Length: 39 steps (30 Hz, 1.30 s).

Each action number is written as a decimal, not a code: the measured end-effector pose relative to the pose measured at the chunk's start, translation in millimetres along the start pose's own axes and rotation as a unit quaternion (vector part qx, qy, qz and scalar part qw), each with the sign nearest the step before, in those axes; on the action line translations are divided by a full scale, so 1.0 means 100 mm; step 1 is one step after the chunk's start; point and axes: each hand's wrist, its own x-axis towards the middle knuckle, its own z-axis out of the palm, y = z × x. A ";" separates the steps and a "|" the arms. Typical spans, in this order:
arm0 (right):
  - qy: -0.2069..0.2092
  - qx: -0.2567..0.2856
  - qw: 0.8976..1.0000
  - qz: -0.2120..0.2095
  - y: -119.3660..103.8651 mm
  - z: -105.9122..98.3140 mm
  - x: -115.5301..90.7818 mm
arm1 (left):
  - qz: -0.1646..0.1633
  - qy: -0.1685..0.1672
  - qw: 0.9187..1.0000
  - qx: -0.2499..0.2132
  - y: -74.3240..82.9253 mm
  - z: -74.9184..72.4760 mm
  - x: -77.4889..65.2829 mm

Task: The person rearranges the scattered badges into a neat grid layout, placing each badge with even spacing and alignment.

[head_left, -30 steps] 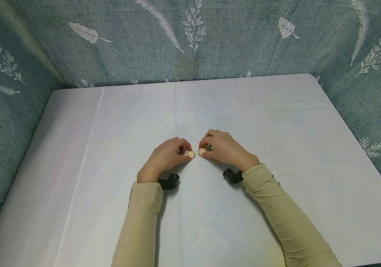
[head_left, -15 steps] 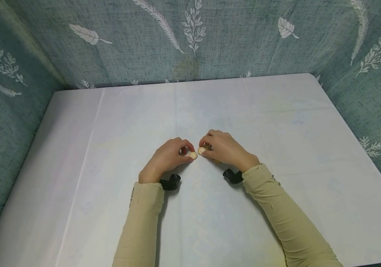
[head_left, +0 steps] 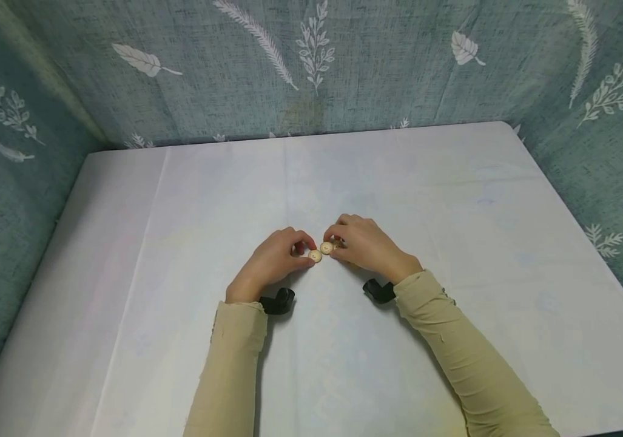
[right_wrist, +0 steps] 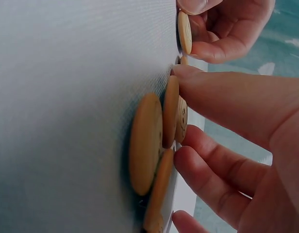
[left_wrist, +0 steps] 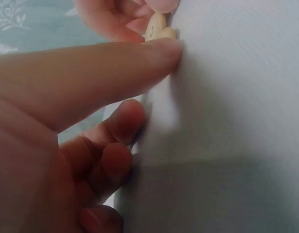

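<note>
My left hand (head_left: 274, 260) pinches a round pale wooden button (head_left: 315, 255) between thumb and index finger, low over the white tabletop. Opposite it, my right hand (head_left: 370, 247) holds a second wooden button (head_left: 326, 247) at its fingertips. The two buttons sit edge to edge in the head view. Under the right palm lie several more wooden buttons, including a large one (right_wrist: 146, 144) in the right wrist view; in the head view that hand mostly hides them. The left wrist view shows the button edges (left_wrist: 158, 25) just past my left thumb.
A white cloth (head_left: 224, 182) with fold creases covers the table. Green leaf-patterned curtains (head_left: 224, 79) stand along its back and sides. Black wrist cameras (head_left: 277, 301) protrude inward below both hands.
My left hand has shifted slightly right with its button. The button at my right fingertips has slid a little left, so the gap between the two has closed.
</note>
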 end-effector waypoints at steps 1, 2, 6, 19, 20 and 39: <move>0.000 0.001 1.000 0.001 0.00 0.00 0.00 | -0.002 0.001 1.000 0.000 0.00 0.00 0.00; 0.000 0.005 1.000 0.003 0.00 -0.01 0.00 | -0.003 0.000 1.000 0.001 0.01 0.00 0.00; -0.004 0.010 1.000 0.013 -0.01 -0.01 -0.01 | -0.017 0.000 1.000 0.005 0.03 0.00 -0.01; -0.016 0.026 0.999 0.040 0.01 -0.02 0.01 | -0.034 0.004 0.999 0.006 0.04 0.00 -0.02; -0.017 0.028 0.999 0.043 0.01 -0.02 0.02 | -0.035 0.003 0.999 0.006 0.04 0.01 -0.02; -0.081 -0.014 0.994 0.075 -0.07 -0.16 0.24 | -0.058 0.004 0.998 -0.005 0.08 0.02 -0.02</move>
